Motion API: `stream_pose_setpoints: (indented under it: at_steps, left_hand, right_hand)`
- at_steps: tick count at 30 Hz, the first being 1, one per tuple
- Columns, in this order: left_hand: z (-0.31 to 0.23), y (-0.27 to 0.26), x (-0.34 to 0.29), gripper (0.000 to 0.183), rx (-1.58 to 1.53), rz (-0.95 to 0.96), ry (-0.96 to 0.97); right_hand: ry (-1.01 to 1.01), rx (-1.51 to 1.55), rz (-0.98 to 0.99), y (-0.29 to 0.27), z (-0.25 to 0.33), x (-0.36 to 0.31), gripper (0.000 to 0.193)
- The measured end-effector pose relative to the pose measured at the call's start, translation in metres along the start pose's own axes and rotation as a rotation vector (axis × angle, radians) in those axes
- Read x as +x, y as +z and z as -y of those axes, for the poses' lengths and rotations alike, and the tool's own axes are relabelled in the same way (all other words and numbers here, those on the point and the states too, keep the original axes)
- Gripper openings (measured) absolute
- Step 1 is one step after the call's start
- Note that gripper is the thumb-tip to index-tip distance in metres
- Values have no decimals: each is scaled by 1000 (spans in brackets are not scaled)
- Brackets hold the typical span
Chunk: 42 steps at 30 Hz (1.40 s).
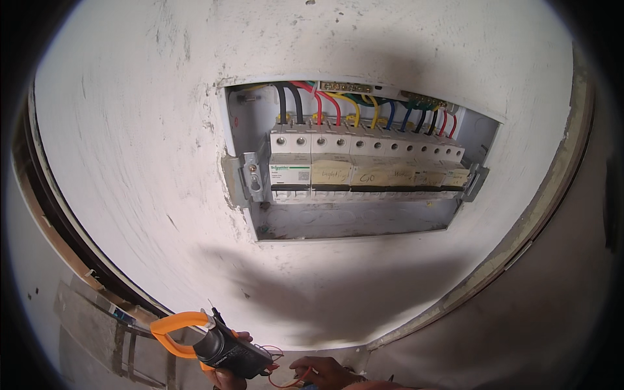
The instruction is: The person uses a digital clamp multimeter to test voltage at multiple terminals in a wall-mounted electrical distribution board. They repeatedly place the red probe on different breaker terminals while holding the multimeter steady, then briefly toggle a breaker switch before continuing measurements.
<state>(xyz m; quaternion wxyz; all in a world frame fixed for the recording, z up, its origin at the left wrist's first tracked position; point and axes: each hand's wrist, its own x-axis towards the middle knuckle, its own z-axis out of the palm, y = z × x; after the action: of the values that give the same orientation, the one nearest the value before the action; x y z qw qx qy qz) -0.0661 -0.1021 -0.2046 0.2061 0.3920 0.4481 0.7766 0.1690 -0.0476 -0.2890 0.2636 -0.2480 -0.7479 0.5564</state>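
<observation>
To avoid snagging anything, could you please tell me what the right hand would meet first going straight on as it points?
Probably the red lead, looping beside the right hand and perhaps touching it; the clamp meter in the left hand lies beyond, though depth is unclear.

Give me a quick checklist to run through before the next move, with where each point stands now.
1. Meter held securely: ok; the left hand grips the clamp meter.
2. Clamp ring clear of the panel wires: ok; the orange clamp ring is below and left of the wall box.
3. Hands clear of the breakers: ok; both are down below the box, including the right hand.
4. Red lead under control: cannot tell; the red lead loops by the right hand, grip unclear.
5. Breakers switched off: cannot tell; toggle positions are unclear.
6. Meter reading visible: not ok; no reading shows in this view.
</observation>
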Motion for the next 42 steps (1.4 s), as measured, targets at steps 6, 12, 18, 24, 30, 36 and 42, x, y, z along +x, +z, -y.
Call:
stream_pose_setpoints:
  at_steps: [6, 12, 18, 24, 30, 36, 42]
  left_hand:
    - [-11, 8, 22, 108, -104, 63, 35]
    - [-11, 14, 14, 105, -138, 210, -174]
    - [-11, 24, -2, 101, -318, 494, -457]
    - [-24, 35, -8, 103, -373, 642, -596]
    - [-27, 34, -6, 102, -401, 678, -602]
    - [-24, 26, -5, 94, -347, 608, -505]
    - [-40, 31, -1, 94, -306, 569, -513]
  right_hand:
    - [68, -100, 42, -8, 23, -4, 29]
    - [-4, -245, -126, -13, 36, -12, 25]
    - [87, -336, -407, -23, 48, -15, 18]
    - [91, -604, -453, -36, 62, -11, 10]
    - [18, -567, -402, -27, 74, -3, 14]
    - [-155, -459, -524, -39, 90, -3, 10]
    - [-275, -530, -595, -59, 116, -14, 24]
